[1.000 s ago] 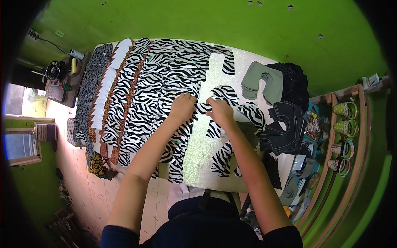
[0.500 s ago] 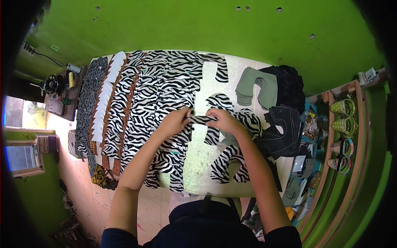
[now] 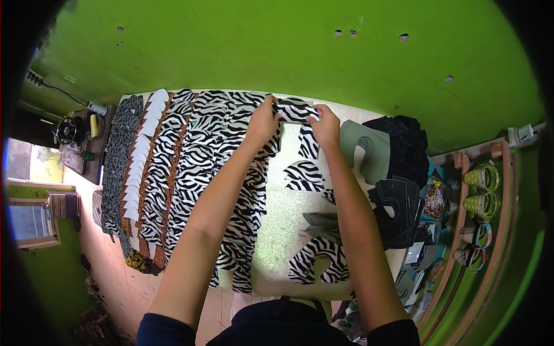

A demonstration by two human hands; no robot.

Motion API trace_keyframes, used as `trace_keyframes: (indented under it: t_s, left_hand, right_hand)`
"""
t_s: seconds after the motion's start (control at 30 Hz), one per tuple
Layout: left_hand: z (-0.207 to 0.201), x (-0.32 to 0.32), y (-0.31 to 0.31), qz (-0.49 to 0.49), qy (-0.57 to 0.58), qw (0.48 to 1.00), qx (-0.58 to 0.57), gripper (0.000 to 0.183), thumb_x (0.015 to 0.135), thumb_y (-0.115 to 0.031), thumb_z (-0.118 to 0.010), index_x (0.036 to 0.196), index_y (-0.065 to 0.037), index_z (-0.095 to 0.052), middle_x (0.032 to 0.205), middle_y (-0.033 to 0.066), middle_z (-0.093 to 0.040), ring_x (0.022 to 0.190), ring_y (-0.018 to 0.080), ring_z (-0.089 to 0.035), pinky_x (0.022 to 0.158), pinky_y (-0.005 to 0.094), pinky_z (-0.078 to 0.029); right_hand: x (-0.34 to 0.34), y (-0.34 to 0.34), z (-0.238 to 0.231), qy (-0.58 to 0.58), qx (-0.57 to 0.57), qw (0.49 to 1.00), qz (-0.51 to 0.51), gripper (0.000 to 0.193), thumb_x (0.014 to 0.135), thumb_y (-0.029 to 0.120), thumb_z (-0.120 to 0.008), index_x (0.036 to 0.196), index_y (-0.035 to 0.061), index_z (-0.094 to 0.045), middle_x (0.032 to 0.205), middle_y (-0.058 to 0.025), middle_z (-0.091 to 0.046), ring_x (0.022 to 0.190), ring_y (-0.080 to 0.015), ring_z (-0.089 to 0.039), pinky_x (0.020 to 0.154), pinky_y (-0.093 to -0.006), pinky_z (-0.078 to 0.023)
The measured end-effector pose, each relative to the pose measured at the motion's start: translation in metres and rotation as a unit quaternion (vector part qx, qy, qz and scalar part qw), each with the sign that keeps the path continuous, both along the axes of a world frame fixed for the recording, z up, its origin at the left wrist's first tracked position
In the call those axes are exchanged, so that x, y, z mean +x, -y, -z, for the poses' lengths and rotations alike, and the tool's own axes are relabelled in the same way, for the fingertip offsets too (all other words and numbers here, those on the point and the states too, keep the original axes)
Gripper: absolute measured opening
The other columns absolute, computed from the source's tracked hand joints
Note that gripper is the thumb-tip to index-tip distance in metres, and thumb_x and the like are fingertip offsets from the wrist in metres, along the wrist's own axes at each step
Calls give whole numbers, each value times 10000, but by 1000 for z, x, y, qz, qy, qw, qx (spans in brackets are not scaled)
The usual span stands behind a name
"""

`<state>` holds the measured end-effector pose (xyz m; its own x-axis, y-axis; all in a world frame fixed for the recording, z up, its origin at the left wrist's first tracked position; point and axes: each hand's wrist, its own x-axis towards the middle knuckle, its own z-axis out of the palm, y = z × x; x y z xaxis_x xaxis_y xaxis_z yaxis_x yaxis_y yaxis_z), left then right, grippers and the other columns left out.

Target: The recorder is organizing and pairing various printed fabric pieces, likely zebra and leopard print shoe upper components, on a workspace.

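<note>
At the far edge of the table, my left hand [image 3: 264, 123] and my right hand [image 3: 325, 126] grip the two ends of a zebra-print cut piece [image 3: 295, 109]. It lies stretched between them, striped face up. Part of another zebra piece [image 3: 308, 142] shows just beside my right hand. Closer to me are a curved zebra piece [image 3: 304, 175] and a U-shaped zebra piece [image 3: 304, 262] near the front edge. Overlapping rows of zebra pieces [image 3: 199, 155] cover the table left of my left arm.
Left of the zebra rows run white pieces [image 3: 140, 150] and dark grey patterned ones [image 3: 120, 167]. Grey-green U-shaped pieces [image 3: 352, 141] and black cut pieces [image 3: 398, 199] lie to the right. A wooden rack [image 3: 459, 199] holds sandals. The green wall [image 3: 242, 46] borders the table's far side.
Both hands have moved away from me, from mid-table to the far edge. The zebra piece between them was seen as a narrow strip and now shows its broad face.
</note>
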<state>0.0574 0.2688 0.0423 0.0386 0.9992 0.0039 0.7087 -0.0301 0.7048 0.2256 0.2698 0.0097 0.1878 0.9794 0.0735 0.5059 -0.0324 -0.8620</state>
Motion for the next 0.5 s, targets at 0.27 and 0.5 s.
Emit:
trace_keyframes:
  t_s: [0.27, 0.5]
  left_hand:
    - [50, 2, -6, -11, -237, 963, 128, 396, 740, -130, -640, 1093, -52, -479, 972, 137, -543, 910, 300, -515, 749, 390, -448]
    - [32, 26, 54, 56, -185, 954, 228, 248, 731, -74, -542, 979, -86, -543, 976, 75, -522, 930, 245, -481, 836, 402, -327]
  right_hand:
    - [-16, -3, 19, 242, -11, 970, -6, 271, 712, 109, -690, 934, 14, -569, 918, -140, -570, 906, -316, -560, 745, -390, -480]
    - [-2, 42, 11, 274, 156, 947, -66, 362, 823, 77, -509, 1185, 77, -514, 1280, -204, -421, 1241, -356, -355, 1009, -436, -326]
